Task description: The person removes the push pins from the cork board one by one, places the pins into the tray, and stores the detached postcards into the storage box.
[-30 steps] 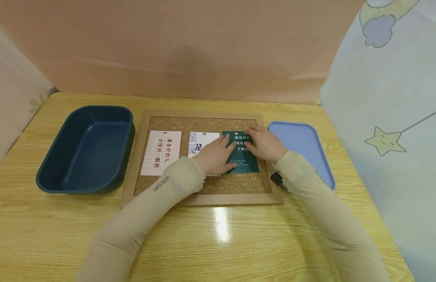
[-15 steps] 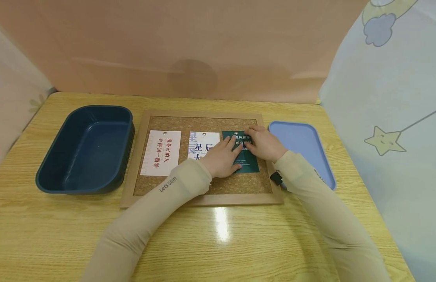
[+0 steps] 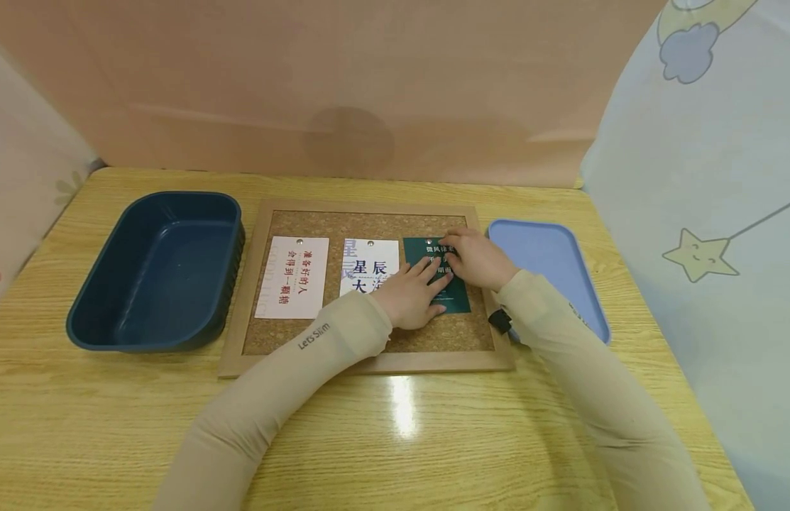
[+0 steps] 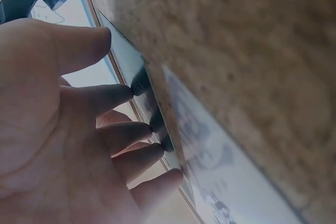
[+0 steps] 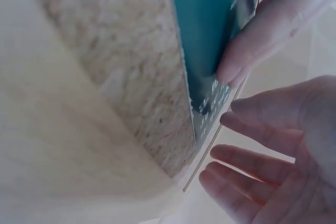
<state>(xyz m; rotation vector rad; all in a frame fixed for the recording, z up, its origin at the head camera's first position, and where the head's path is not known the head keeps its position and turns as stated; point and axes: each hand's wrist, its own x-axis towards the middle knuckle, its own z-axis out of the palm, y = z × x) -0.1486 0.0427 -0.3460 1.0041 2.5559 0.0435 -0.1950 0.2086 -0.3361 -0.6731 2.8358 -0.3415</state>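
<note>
A green card (image 3: 460, 298) with white printed characters lies at the right of a framed cork board (image 3: 343, 221), a pin (image 3: 429, 241) at its top edge. My left hand (image 3: 410, 294) lies over its left and middle part. In the left wrist view, the left fingertips (image 4: 149, 128) touch the green card. At the card's upper right corner is my right hand (image 3: 474, 259), fingers loosely bent. The right wrist view shows its thumb on the green card's face and the other fingers apart, pinching nothing. Left of it are a white card (image 3: 369, 255) and a pink card (image 3: 292, 277).
A deep dark blue bin (image 3: 158, 284) stands left of the board. On the right lies a shallow light blue tray (image 3: 548, 259), partly behind the right forearm. A small black object (image 3: 500, 321) shows beside the right wrist. Curtains hang at the back and sides.
My left hand has slid right and slightly nearer, uncovering more of the white card and covering more of the green one. The right hand has barely moved.
</note>
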